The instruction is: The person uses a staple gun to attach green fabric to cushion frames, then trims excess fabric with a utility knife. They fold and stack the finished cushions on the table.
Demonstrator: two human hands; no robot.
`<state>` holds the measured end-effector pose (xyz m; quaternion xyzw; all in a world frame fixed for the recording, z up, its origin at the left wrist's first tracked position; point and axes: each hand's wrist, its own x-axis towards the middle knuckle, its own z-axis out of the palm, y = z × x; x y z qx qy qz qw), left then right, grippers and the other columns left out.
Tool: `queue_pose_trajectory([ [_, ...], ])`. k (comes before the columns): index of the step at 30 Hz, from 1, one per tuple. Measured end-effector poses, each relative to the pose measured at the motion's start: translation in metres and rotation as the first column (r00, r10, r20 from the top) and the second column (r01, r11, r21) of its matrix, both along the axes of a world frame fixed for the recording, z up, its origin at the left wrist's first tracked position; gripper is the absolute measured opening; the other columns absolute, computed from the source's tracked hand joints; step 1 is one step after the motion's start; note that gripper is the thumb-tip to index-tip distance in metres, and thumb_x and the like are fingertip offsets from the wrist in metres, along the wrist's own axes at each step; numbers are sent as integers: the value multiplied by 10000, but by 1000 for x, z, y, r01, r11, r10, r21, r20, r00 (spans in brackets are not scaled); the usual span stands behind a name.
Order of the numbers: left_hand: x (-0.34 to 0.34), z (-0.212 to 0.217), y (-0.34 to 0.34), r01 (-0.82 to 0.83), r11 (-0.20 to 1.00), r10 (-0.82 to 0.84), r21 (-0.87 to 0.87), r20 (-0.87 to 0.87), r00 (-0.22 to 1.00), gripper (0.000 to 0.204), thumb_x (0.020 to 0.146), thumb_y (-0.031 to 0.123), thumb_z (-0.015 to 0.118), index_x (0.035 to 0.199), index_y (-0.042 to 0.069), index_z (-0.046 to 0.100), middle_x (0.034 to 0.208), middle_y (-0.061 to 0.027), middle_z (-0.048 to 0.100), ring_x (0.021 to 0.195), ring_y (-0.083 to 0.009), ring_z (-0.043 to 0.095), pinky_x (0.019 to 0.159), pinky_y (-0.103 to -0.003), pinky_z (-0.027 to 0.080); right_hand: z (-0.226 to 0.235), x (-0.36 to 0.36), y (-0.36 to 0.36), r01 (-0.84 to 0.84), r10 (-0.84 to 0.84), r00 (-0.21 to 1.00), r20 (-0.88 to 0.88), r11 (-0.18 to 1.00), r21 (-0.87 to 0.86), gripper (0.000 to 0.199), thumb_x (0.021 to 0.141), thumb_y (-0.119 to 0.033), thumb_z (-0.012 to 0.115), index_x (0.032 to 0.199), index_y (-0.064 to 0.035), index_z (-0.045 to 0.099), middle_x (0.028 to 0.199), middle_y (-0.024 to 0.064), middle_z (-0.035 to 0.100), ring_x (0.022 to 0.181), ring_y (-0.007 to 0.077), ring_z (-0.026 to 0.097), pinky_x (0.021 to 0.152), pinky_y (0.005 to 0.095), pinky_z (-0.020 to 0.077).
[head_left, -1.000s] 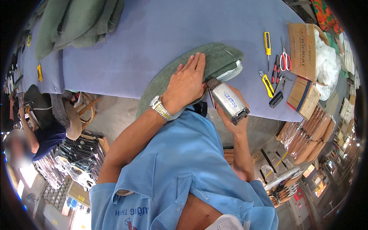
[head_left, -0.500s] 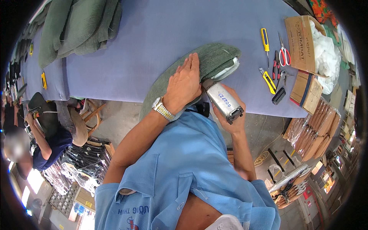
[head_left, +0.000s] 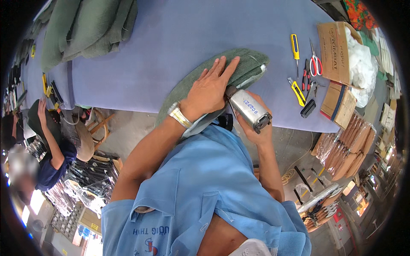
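Note:
A dark green fabric-covered cushion (head_left: 183,91), curved, lies at the front edge of the table, with pale lining showing at its right end and near edge. My left hand (head_left: 209,91) rests palm down on top of it, fingers stretched and spread. My right hand (head_left: 262,134) is closed around a silver staple gun (head_left: 250,110). The gun's nose meets the cushion's near edge, close beside my left hand; the exact contact is hidden. My right fingers are partly behind the tool.
The table (head_left: 149,38) is blue-grey. At right lie a screwdriver (head_left: 295,48), scissors (head_left: 315,64), pliers (head_left: 306,76) and a utility knife (head_left: 296,91), beside a cardboard box (head_left: 334,53) with white stuffing. Green cushions (head_left: 92,30) are stacked at far left. A co-worker (head_left: 57,158) works at left.
My left fingers have spread apart from being held together. The staple gun has shifted slightly and turned. At left, the co-worker's hand has moved up, and a dark tool now lies on the table there.

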<state>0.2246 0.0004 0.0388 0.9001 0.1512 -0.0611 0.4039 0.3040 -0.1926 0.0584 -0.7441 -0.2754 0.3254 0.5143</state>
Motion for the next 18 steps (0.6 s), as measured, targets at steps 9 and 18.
queue_pose_trajectory([
  [9, -38, -55, 46, -130, 859, 50, -495, -171, 984, 726, 1105, 568, 338, 1678, 142, 205, 1740, -192, 138, 1621, -339, 50, 1306, -475, 78, -8, -7, -3, 33, -34, 998, 45, 999, 27, 479, 815, -25, 750, 1284, 19, 663, 1103, 130, 753, 1003, 174, 711, 923, 308, 536],
  [18, -53, -2, 5, -3, 996, -6, -94, -89, 996, 829, 1041, 475, 545, 1666, 70, 183, 1720, -234, 180, 1600, -398, 150, 1269, -580, 194, -23, -17, -9, 56, -66, 989, 134, 996, 75, 516, 804, -20, 758, 1309, 12, 654, 1172, 160, 743, 1050, 210, 731, 937, 321, 548],
])
